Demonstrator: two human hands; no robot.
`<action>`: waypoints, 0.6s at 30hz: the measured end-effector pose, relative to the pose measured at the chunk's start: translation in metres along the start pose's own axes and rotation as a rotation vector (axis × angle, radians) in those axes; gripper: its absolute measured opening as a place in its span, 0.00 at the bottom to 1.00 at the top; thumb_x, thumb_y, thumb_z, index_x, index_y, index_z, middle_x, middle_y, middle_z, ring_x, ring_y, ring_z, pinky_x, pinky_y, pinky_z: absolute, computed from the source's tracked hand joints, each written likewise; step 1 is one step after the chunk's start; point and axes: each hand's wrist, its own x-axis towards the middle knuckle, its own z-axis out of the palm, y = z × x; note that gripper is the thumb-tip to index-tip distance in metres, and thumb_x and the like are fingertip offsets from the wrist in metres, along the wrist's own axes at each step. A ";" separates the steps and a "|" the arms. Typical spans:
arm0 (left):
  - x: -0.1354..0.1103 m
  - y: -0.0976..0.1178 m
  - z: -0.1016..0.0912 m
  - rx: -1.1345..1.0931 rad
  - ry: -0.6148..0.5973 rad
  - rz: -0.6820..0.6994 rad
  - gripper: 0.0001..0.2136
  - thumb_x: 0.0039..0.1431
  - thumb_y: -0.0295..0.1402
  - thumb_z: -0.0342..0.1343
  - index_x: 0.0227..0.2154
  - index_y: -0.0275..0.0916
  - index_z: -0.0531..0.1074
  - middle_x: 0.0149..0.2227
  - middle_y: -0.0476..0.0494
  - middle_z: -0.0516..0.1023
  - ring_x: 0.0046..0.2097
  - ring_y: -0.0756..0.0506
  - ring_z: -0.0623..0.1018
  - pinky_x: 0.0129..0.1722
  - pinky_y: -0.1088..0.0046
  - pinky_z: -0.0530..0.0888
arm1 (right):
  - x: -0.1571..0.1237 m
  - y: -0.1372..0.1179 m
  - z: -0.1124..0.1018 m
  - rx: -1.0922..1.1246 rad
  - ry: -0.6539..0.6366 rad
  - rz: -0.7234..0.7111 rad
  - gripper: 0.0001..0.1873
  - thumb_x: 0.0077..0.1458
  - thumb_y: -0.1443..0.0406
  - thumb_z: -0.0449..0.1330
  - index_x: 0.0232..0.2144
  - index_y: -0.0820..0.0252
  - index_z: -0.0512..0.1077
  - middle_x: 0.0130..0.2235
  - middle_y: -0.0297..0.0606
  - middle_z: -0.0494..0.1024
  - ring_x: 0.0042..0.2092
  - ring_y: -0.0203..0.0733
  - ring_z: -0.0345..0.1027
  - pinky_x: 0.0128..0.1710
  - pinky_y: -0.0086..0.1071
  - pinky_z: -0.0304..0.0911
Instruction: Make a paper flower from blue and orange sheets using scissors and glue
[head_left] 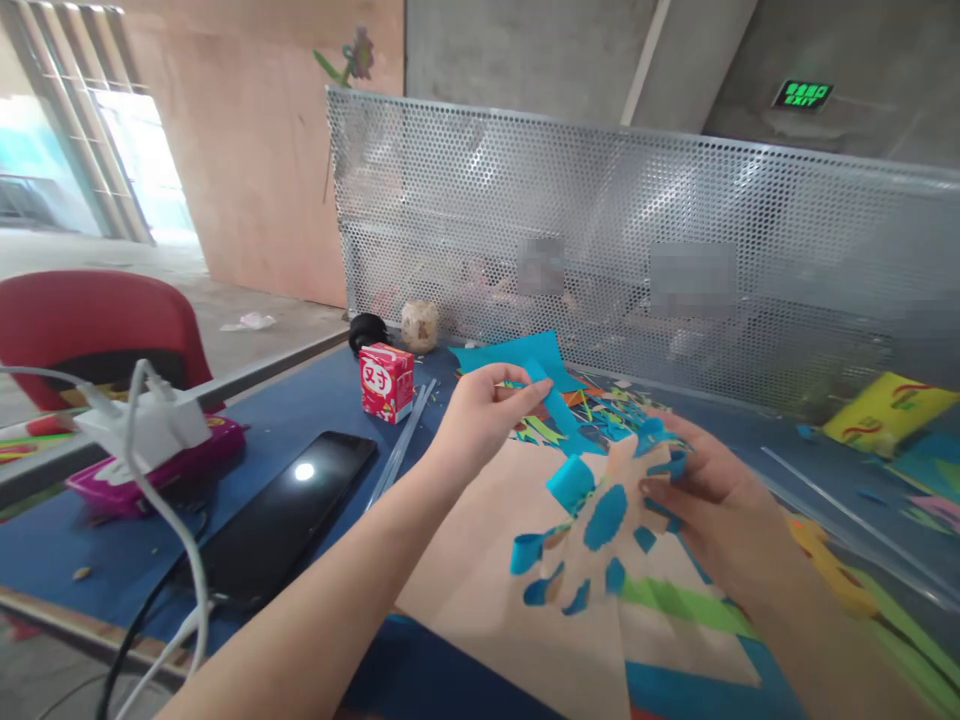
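Observation:
My left hand point(499, 405) pinches a blue paper strip point(556, 408) between thumb and fingers, over the middle of the table. The strip slants down toward a paper flower cutout point(619, 470); I cannot tell whether the two are joined. My right hand point(697, 480) grips that cutout by its right edge. It is beige with a blue oval centre and blue loops curling round its rim. Beneath both hands lie beige paper sheets point(495, 540), with a green paper strip point(686, 604) at the right.
Left of my arm are a black phone point(281, 520), a white charger point(154, 430), cables and a red box point(387, 382). Clear sticks point(401, 445) lie beside the box. Paper scraps point(622, 410) cover the back. A yellow corded tool point(832, 568) lies right; a perforated metal screen point(637, 220) stands behind.

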 end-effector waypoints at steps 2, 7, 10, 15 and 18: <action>-0.005 0.001 0.003 -0.004 -0.071 0.013 0.07 0.48 0.32 0.58 0.21 0.37 0.65 0.18 0.50 0.72 0.23 0.53 0.73 0.23 0.79 0.67 | -0.001 0.000 0.000 -0.018 -0.018 0.011 0.33 0.41 0.65 0.65 0.51 0.52 0.59 0.37 0.39 0.76 0.35 0.46 0.73 0.34 0.42 0.70; -0.019 0.012 0.004 0.102 -0.113 0.152 0.07 0.50 0.35 0.56 0.24 0.39 0.65 0.16 0.53 0.70 0.21 0.53 0.70 0.21 0.79 0.64 | 0.001 -0.002 -0.002 -0.011 0.069 -0.061 0.29 0.40 0.66 0.66 0.46 0.50 0.64 0.37 0.37 0.76 0.35 0.43 0.72 0.34 0.38 0.70; -0.030 0.019 0.007 0.223 -0.082 0.264 0.07 0.49 0.38 0.57 0.28 0.41 0.68 0.20 0.51 0.74 0.25 0.50 0.74 0.23 0.78 0.65 | 0.002 -0.002 -0.005 0.012 0.138 -0.201 0.27 0.38 0.66 0.67 0.44 0.49 0.67 0.28 0.32 0.74 0.32 0.40 0.71 0.32 0.34 0.70; -0.042 0.023 0.009 0.269 -0.082 0.334 0.07 0.49 0.38 0.57 0.30 0.42 0.70 0.28 0.50 0.78 0.32 0.46 0.77 0.33 0.73 0.71 | 0.001 0.002 -0.009 0.058 0.085 -0.297 0.27 0.40 0.68 0.65 0.45 0.48 0.66 0.25 0.30 0.71 0.30 0.40 0.68 0.34 0.38 0.70; -0.044 0.023 0.009 0.272 -0.102 0.358 0.07 0.50 0.38 0.56 0.31 0.42 0.70 0.28 0.51 0.78 0.34 0.47 0.77 0.37 0.72 0.71 | -0.002 0.003 -0.010 0.079 0.069 -0.276 0.29 0.39 0.69 0.65 0.46 0.49 0.66 0.25 0.30 0.71 0.28 0.40 0.67 0.32 0.37 0.70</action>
